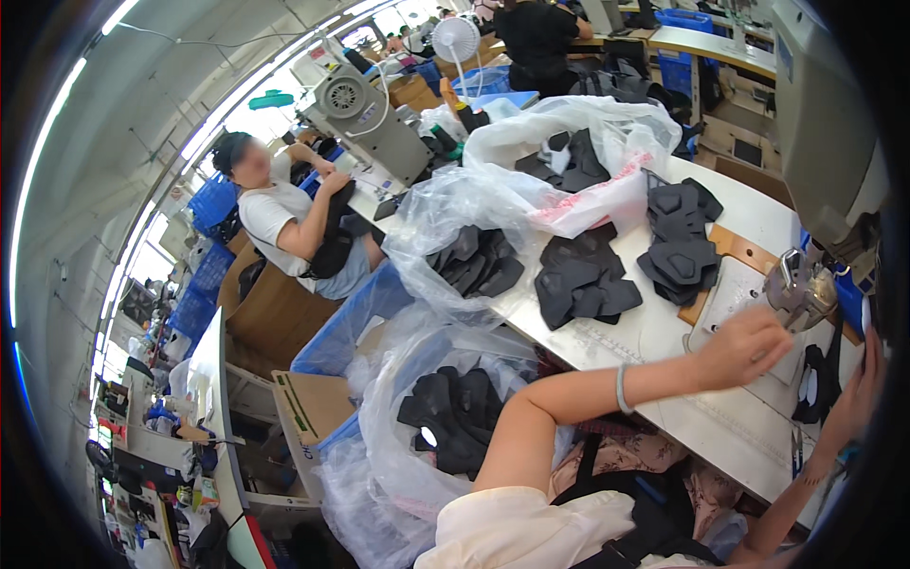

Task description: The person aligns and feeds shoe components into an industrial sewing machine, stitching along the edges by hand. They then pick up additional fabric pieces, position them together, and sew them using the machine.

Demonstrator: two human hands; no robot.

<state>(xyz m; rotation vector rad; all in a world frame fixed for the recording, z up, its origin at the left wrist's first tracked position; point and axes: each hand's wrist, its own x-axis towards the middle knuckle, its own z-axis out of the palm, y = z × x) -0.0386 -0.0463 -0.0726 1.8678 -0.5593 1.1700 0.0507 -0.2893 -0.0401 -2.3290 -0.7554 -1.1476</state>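
Left hand (pixel 746 347) was curled beside the metal machine part (pixel 801 289) — could not tell whether it gripped anything. Right hand (pixel 859 384) — grip likewise unclear; black piece (pixel 819 381) lay between both, nearer the right.

Grey mach w/ round vent (pixel 349 109) is acting as ref pt; white fan (pixel 456 40) is standing to its R; co-worker in white tee (pixel 275 213) is sitting just L of it, handling a black item (pixel 332 237); person in black (pixel 536 43) is showing well R of it, back turned; green object (pixel 271 100) is showing L of it, blue crates (pixel 210 201) are standing lower L, brown carton (pixel 270 318) is sitting below it, strip lights (pixel 47 171) are glowing far L
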